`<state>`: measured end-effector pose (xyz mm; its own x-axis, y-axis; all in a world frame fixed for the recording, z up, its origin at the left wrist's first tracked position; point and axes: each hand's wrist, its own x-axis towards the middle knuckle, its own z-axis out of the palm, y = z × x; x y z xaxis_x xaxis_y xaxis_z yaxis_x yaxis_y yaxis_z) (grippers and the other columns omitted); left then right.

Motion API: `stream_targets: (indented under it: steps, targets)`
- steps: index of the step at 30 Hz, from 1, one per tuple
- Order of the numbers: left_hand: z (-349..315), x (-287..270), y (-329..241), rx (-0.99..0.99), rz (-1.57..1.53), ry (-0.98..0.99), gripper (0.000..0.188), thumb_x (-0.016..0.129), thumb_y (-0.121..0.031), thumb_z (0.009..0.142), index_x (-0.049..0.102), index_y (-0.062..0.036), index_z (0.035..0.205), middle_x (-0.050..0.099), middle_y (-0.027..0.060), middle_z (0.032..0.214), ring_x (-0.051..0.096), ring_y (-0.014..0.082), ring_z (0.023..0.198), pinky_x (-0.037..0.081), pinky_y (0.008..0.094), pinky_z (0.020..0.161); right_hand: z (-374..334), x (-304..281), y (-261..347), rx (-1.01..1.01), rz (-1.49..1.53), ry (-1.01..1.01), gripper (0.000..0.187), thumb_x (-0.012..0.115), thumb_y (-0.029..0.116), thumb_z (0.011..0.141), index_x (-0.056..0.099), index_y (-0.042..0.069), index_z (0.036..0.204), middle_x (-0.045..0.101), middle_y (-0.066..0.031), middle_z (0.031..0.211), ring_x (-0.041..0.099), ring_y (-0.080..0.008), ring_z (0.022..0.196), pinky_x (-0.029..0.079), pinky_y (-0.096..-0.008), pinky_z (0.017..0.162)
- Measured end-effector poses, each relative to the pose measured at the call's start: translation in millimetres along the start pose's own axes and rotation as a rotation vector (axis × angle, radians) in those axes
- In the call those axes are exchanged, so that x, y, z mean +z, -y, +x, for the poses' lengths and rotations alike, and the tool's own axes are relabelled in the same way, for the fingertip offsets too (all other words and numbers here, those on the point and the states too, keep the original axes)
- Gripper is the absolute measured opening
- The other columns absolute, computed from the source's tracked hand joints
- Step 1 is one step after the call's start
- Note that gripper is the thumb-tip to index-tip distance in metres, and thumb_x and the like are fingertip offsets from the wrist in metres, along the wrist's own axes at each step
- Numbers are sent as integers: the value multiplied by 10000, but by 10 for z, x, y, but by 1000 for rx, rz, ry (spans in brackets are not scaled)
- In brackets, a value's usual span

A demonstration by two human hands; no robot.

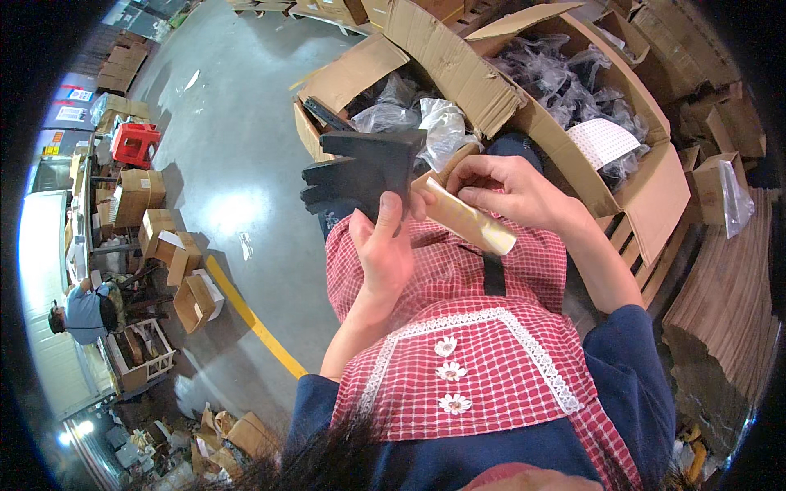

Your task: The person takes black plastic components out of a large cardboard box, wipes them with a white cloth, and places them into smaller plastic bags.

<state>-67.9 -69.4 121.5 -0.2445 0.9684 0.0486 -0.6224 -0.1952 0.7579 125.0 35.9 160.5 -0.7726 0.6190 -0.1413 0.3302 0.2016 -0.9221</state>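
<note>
Dark hair (332, 454) at lower edge, then red-and-white checked apron (426, 368) with 3 white flowers. Left hand (383, 250): fingers grasping black part (372, 159), thumb pressed on its near side; part held up in front of the apron, left of the right hand. Right hand (516, 192): fingers curled at upper edge of pale strip (471, 219) with yellowish marks; whether they pinch it, can't tell. Strip slants between the 2 hands. Beyond: 2 open cartons, left carton (454, 65) and right carton (569, 155), both containing clear plastic bags (446, 123).
</note>
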Motion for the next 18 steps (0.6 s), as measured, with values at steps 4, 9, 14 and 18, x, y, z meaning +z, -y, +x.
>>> stream_targets:
  steps: [4,9,14,18]
  targets:
    - [-17,-8,5,0,133,12,217,520,-149,1035,561,31,1148,637,108,982,589,219,889,466,343,839,2,121,0,-3,159,-57,279,642,190,955,616,-44,1105,671,-68,995,619,-120,920,506,-286,829]
    - [-38,108,1,-7,206,21,177,529,-131,1021,594,26,1074,635,56,887,590,147,821,472,291,768,3,171,-40,94,347,-79,215,684,184,918,639,-10,1000,657,-24,924,602,-79,876,484,-255,799]
    - [-69,85,-19,-47,247,56,171,527,-120,1021,597,25,1081,638,55,896,585,129,801,476,273,753,-17,220,-203,153,482,-166,228,715,220,890,655,14,968,654,-3,906,578,-67,828,470,-252,789]
    - [-86,80,4,-94,173,8,168,536,-119,1018,599,22,1083,639,57,901,584,126,802,477,272,756,-63,259,-201,160,502,-181,235,721,221,893,654,11,976,652,-4,914,586,-64,841,474,-242,781]
